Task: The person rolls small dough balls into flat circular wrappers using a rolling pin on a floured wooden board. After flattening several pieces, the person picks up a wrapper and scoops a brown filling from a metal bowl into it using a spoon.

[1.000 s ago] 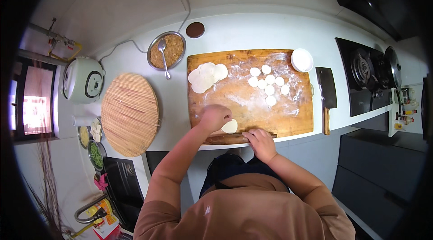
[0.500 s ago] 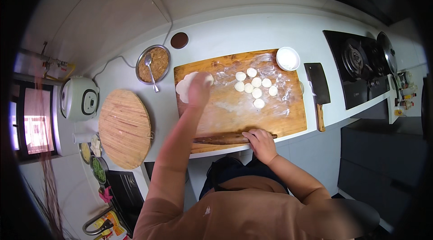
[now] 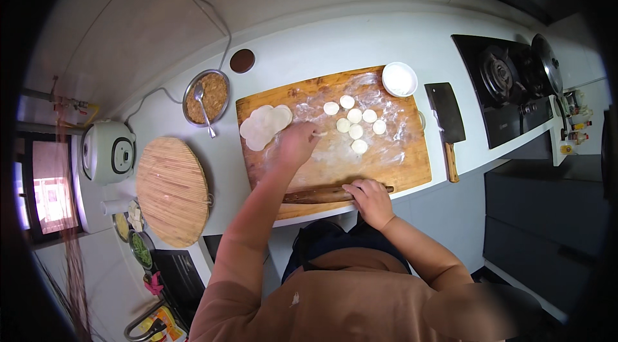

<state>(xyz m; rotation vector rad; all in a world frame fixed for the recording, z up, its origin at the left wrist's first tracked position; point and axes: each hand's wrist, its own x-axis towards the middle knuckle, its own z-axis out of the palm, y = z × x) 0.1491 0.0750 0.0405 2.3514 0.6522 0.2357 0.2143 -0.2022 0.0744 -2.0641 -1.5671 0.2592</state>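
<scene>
Near the front edge of a floured wooden board (image 3: 309, 178), my right hand (image 3: 371, 200) is closed over the right part of a dark rolling pin (image 3: 315, 195). My left hand (image 3: 298, 144) hovers over or rests on the board's middle left; its fingers are loosely bent, and nothing shows in them. Just beyond it, several thin dough wrappers (image 3: 261, 128) overlap in a pile. Several small flattened dough rounds (image 3: 355, 115) lie to the right of that hand, loosely grouped on the flour. A white bowl of flour (image 3: 400, 79) stands at the board's far right corner.
A cleaver (image 3: 445, 117) lies right of the board, before a gas hob (image 3: 499, 81). To the left are a metal bowl of filling (image 3: 211, 94) with a spoon in it, a round slatted lid (image 3: 170, 191) and a rice cooker (image 3: 106, 152). A brown disc (image 3: 242, 61) lies behind.
My left hand has come away from the wrapper pile, moving right and nearer to me. The pile is now uncovered. My right hand stays on the rolling pin. The whole view has shifted slightly.
</scene>
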